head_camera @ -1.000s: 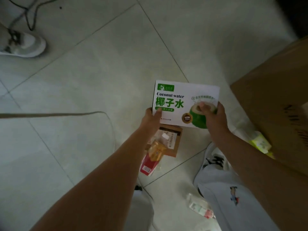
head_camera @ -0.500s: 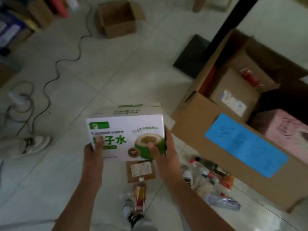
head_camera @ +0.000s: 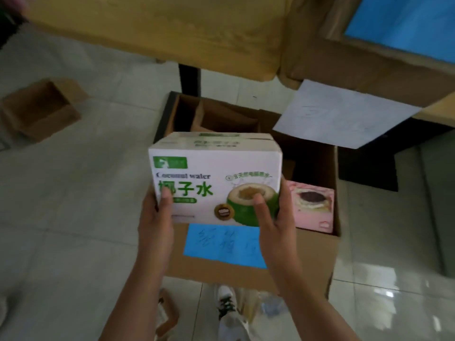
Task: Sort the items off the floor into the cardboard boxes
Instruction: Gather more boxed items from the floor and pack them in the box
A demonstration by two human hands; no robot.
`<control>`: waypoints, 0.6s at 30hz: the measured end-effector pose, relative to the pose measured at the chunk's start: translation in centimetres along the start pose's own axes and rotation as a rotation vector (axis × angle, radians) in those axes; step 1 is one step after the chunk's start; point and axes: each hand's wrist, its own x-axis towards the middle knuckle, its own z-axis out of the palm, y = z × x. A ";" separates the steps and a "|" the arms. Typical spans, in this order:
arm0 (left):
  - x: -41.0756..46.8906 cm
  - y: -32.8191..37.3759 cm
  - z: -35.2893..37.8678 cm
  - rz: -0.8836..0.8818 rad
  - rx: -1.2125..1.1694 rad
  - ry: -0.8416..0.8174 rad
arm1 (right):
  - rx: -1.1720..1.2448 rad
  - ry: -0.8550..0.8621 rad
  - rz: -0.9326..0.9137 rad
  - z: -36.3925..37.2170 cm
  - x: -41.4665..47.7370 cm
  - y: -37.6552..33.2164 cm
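Left hand: my left hand [head_camera: 155,217] grips the coconut water box [head_camera: 214,178], thumb on its front.
Right hand: my right hand [head_camera: 273,217] clamps its other side.
Box: held above the open cardboard box [head_camera: 246,271] beside a pink carton [head_camera: 312,205].

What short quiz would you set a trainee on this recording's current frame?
1. True or false: the left hand and the right hand both hold the coconut water box.
2. Which item sits inside the large cardboard box, to the right of the held box? A) a pink box B) a shoe C) a bottle
3. Fill in: the label on the large cardboard box's near wall is ___ in colour.
Key: 1 true; 2 A; 3 blue.
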 end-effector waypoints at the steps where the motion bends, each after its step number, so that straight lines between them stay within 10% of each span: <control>1: 0.3 0.6 2.7 0.012 0.030 -0.050 | -0.024 0.037 -0.010 -2.3 1.5 0.0; 12: 5.7 -0.4 21.7 -0.047 -0.159 -0.665 | -0.185 0.162 0.061 -21.5 13.9 3.7; 18: 8.0 -0.6 25.7 -0.243 -0.164 -0.544 | 0.232 0.168 0.252 -23.6 17.6 4.2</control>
